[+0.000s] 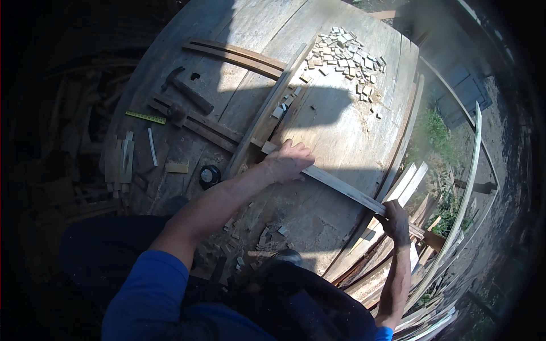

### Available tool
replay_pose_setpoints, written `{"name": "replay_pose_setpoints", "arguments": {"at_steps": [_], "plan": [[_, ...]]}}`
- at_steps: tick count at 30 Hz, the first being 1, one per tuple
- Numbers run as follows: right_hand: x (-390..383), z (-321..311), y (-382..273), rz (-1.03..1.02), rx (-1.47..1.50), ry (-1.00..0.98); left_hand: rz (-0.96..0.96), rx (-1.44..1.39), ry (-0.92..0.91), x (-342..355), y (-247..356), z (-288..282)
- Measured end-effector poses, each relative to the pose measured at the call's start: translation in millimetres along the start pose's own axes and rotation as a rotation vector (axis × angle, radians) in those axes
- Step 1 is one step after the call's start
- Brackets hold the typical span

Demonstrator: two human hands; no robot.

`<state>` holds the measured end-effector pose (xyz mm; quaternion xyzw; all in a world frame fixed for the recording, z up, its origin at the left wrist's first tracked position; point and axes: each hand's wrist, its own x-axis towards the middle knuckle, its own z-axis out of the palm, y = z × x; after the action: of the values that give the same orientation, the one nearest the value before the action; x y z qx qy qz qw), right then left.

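My left hand (290, 159) grips a long pale wooden strip (341, 184) near its left end, with fingers curled over it. My right hand (392, 219) is wrapped round the strip's lower right end. The left end of the strip meets an upright-edged wooden rail (267, 108) that runs diagonally across the worktop (256, 34). A few small pale offcuts (278, 111) lie beside this rail, just beyond my left hand. Two pairs of parallel battens (239, 57) extend leftward from the rail. A hammer (187, 91) lies between them.
Many small cut blocks (347, 51) are scattered at the top right. A yellow rule (145, 117), short slats (119, 159) and a black tape measure (209, 175) lie at the left. Long boards (412, 182) are stacked along the right side. Offcuts (233, 244) lie near my legs.
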<state>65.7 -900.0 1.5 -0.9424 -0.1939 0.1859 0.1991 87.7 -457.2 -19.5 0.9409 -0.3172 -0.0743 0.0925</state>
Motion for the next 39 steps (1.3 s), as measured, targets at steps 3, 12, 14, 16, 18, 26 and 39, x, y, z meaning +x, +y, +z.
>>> {"name": "replay_pose_setpoints", "arguments": {"at_steps": [3, 12, 14, 16, 18, 26, 39], "plan": [[13, -5, 8, 0.006, -0.069, -0.045, -0.008, -0.031, -0.057, 11, -10, 3], [24, -6, 12, 0.034, -0.072, -0.012, 0.013, -0.005, -0.07, 33, -23, -2], [25, -6, 13, 0.021, -0.093, 0.002, 0.01, 0.016, -0.086, 36, -23, -4], [24, -4, 17, -0.015, -0.125, 0.034, 0.01, 0.017, -0.102, 38, -23, -8], [24, -5, 15, 0.023, -0.088, 0.017, 0.018, 0.032, -0.099, 40, -25, -7], [27, -6, 14, 0.042, -0.064, 0.018, 0.002, 0.046, -0.095, 44, -28, -2], [37, -10, 22, 0.017, -0.099, 0.041, 0.054, 0.096, 0.071, 55, -39, 3]]}}
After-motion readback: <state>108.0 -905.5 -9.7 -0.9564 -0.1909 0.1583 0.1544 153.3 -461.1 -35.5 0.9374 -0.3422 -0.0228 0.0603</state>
